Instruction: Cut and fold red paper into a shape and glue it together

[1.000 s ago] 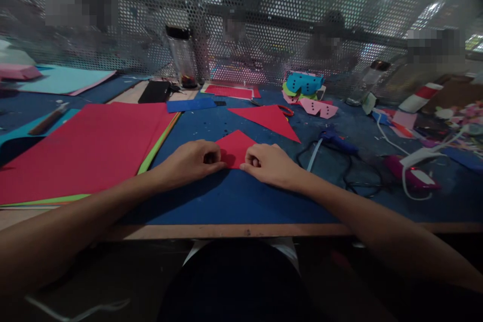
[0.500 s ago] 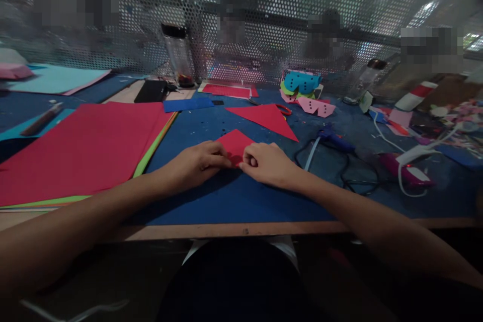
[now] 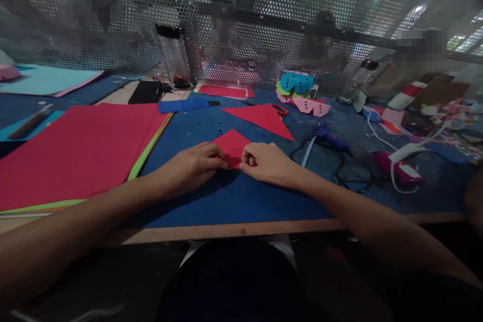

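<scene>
A small folded red paper piece (image 3: 232,144) lies on the blue mat (image 3: 234,201) in front of me. My left hand (image 3: 196,162) pinches its left lower edge with curled fingers. My right hand (image 3: 266,162) pinches its right lower edge, fingers pressed together. The two hands nearly touch over the paper's near side, which they hide. A larger red paper triangle (image 3: 260,118) lies flat just beyond, untouched.
A stack of red and green sheets (image 3: 71,153) covers the left. Behind stand a clear bottle (image 3: 171,55), a black phone (image 3: 145,92), and blue and pink cut-outs (image 3: 302,93). A blue glue gun (image 3: 327,136), cables and a pink tool (image 3: 396,168) lie at right. A perforated metal screen closes the back.
Both hands have drawn closer together over the small red paper, covering more of its near edge. The view has shifted slightly.
</scene>
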`<state>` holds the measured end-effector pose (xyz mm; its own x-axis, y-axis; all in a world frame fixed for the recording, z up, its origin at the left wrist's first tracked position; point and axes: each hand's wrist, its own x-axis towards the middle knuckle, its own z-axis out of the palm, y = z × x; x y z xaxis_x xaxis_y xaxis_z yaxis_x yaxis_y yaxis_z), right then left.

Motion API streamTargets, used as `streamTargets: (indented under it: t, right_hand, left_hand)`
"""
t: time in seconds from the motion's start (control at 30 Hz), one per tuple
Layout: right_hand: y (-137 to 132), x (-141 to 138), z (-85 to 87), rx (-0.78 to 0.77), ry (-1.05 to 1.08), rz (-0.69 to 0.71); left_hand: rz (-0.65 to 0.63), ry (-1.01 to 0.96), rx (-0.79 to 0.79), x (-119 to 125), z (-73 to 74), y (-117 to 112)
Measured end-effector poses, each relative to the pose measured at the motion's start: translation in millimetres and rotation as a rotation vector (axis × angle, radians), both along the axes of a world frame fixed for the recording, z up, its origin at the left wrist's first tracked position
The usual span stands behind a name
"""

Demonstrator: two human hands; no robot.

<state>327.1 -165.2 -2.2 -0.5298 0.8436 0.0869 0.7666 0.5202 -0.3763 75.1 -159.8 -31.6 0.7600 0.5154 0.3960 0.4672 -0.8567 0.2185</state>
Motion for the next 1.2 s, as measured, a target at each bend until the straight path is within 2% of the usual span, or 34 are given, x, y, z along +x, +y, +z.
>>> streamTargets:
  t: [0.27,0.47,0.7,1.2]
  right_hand:
    - [5.1,7.1,-2.2,-0.016,0.012,0.009]
    - [9.6,11.3,-1.0,-0.106,0.064,0.034]
    - [3.9,5.1,-0.5,0.014,0.005,0.042]
    - [7.3,14.7,2.1,-0.054,-0.004,0.070]
  left_hand:
    - [-0.001,0.004,0.011,-0.4,0.0,0.0]
    - [-0.015,-0.010,0.027,-1.5,-2.5,1.3]
    - [-0.017,-0.020,0.012,-1.9,-3.0,2.0]
    - [-0.020,-0.005,0.006,-3.5,-5.1,2.9]
